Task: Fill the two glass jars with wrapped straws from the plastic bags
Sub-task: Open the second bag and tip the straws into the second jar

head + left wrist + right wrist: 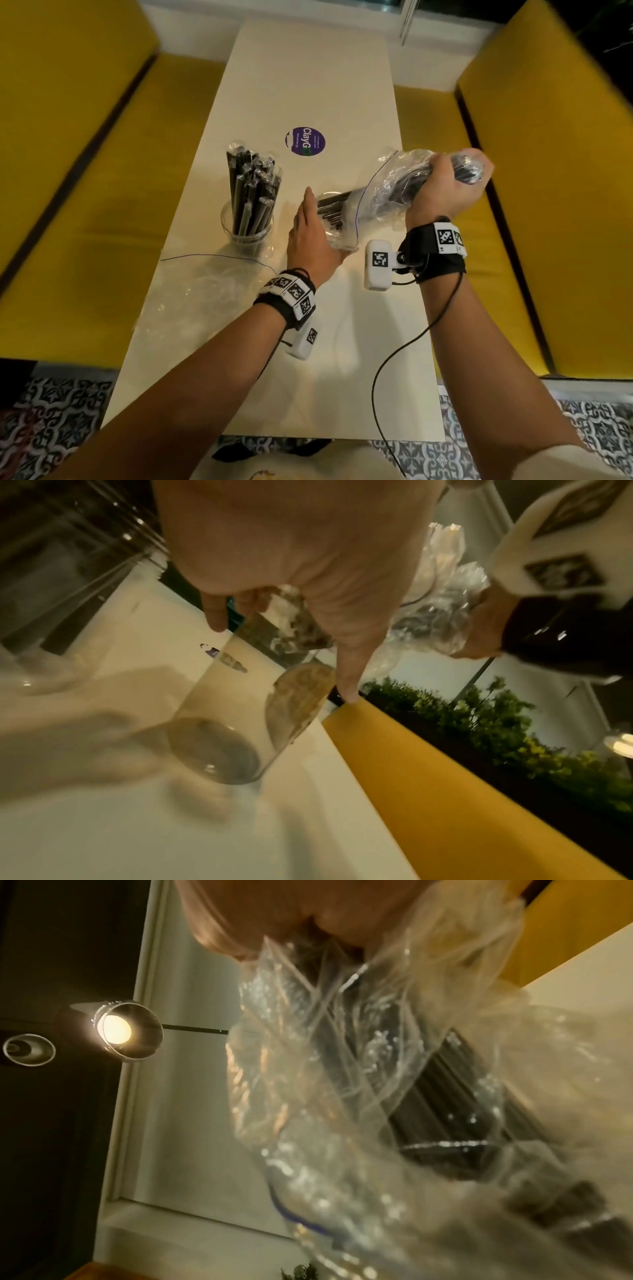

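The left hand (308, 236) steadied the tilted, fragile second glass jar (236, 718), fingers straight against it. Beyond the jar, the right hand (445, 188) gripped the slippery plastic bag (387, 192) around its light, stiff wrapped straws (332, 209), best squeezed mid-bundle.

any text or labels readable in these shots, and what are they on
"ClayG": on the round purple sticker on the white table; its last character is unclear.
Small print on the same sticker: too small to read.
Wrist bands: square black-and-white marker codes only, no words.
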A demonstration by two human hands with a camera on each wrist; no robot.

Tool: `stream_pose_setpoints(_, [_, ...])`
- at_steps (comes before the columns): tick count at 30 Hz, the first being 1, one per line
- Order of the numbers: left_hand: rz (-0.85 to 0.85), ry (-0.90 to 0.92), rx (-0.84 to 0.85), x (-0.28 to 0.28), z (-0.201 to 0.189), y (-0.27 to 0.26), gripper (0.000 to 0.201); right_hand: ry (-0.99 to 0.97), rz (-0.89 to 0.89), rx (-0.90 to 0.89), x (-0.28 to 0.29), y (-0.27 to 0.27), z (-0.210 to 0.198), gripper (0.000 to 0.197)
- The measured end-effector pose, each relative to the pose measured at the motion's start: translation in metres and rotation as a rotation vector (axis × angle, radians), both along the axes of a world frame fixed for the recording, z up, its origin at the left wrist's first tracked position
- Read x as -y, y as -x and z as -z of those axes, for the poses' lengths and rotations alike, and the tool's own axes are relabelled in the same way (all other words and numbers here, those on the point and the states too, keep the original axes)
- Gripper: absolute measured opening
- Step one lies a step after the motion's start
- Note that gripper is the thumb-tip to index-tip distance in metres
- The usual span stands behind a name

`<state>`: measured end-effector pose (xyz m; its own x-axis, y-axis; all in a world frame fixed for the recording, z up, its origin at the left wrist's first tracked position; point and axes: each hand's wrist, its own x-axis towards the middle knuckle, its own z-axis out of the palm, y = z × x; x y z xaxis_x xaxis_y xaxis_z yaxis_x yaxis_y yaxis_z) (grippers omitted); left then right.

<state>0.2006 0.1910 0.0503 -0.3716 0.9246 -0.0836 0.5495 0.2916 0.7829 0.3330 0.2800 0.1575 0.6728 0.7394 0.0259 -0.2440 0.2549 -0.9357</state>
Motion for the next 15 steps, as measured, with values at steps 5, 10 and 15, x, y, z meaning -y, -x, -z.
stream_pose_setpoints(5, [0.03,-0.073,-0.007,0.0,0.011,0.004,0.128,-0.094,-0.031,0.126,0.0,0.01,-0.001,0.033])
stream_pose_setpoints(10, [-0.005,-0.053,0.056,-0.001,0.012,0.005,0.124,-0.215,-0.15,0.335,-0.005,0.026,-0.014,0.032])
stream_pose_setpoints(15, [0.012,-0.08,0.049,0.001,0.013,0.006,0.12,-0.24,-0.102,0.368,-0.007,0.024,-0.018,0.033])
